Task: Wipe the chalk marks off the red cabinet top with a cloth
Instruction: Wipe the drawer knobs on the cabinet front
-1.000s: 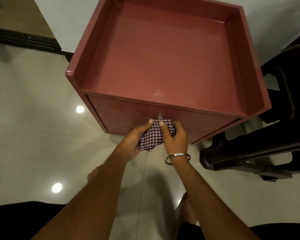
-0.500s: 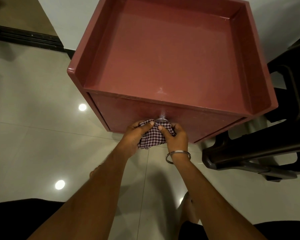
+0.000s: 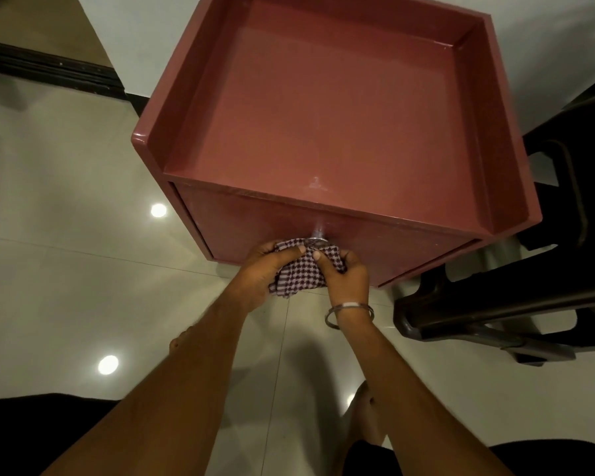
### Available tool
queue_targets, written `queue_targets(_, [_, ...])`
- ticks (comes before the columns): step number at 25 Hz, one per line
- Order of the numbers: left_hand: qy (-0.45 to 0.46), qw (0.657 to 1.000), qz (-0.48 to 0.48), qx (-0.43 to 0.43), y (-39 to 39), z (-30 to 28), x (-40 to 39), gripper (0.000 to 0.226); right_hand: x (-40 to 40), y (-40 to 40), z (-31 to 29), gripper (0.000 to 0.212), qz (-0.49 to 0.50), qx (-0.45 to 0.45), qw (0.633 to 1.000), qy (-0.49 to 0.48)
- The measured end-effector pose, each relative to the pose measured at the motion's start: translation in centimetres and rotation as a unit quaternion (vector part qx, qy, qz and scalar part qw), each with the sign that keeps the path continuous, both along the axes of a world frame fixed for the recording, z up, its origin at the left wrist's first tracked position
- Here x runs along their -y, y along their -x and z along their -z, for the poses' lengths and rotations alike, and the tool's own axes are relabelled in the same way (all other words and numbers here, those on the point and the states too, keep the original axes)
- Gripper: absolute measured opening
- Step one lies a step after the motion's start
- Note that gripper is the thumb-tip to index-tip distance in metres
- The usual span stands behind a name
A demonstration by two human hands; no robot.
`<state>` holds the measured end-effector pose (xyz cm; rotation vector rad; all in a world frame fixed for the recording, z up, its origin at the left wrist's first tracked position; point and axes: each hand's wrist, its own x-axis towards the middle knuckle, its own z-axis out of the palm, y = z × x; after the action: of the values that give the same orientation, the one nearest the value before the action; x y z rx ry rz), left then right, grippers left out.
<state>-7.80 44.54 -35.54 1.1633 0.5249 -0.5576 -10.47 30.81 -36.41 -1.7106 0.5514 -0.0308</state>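
Dark chair [image 3: 516,304] beside cabinet [image 3: 323,108]

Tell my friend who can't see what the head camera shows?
Both hands, left hand and right hand, hold a checked cloth against the front of a red cabinet, by its metal knob. A faint chalk mark remains on top.

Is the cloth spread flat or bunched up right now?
Bunched up. The checked cloth is gathered between the left hand and right hand, below the cabinet top.
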Motion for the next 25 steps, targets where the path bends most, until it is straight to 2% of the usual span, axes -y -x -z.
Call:
queue_targets(2, [0.013, 1.0, 0.025, -0.009, 0.4, -0.3, -0.7, 0.011, 0.0, 0.8, -0.4, 0.016, 0.005, 0.011, 1.0, -0.005])
queue_targets(6, [0.028, 0.999, 0.02, 0.002, 0.7, -1.1, -0.7, 0.023, -0.3, 1.1, -1.5, 0.015, 0.009, 0.046, 0.999, -0.017])
queue_targets(12, [-0.005, 1.0, -0.013, 0.009, 0.6, -0.8, -0.1, 0.022, -0.2, 0.3, -1.5, 0.023, 0.013, -0.009, 1.0, -0.026])
queue_targets(14, [-0.009, 1.0, -0.009, -0.001, 0.4, -1.1, -0.1, 0.025, -0.4, 0.6, -1.6, 0.023, 0.03, 0.003, 0.999, -0.034])
queue_targets(17, [0.054, 0.998, -0.017, 0.006, 0.1, -1.9, -0.5, 0.035, -1.0, 0.5, -3.0, 0.024, 0.037, 0.07, 0.996, -0.03])
queue_targets(19, [0.11, 0.994, -0.03, 0.005, -0.3, -2.5, -0.4, 0.033, -1.3, -0.4, -4.0, 0.028, 0.055, 0.099, 0.993, -0.027])
queue_targets(22, [0.124, 0.992, -0.014, -0.026, -0.8, -3.0, -0.1, 0.016, -1.8, -1.3, -4.7, 0.027, 0.075, 0.092, 0.993, -0.012])
queue_targets(25, [0.119, 0.993, -0.005, -0.019, -0.1, -2.6, -0.3, 0.018, -1.3, -0.3, -4.0, 0.025, 0.037, 0.101, 0.994, -0.002])
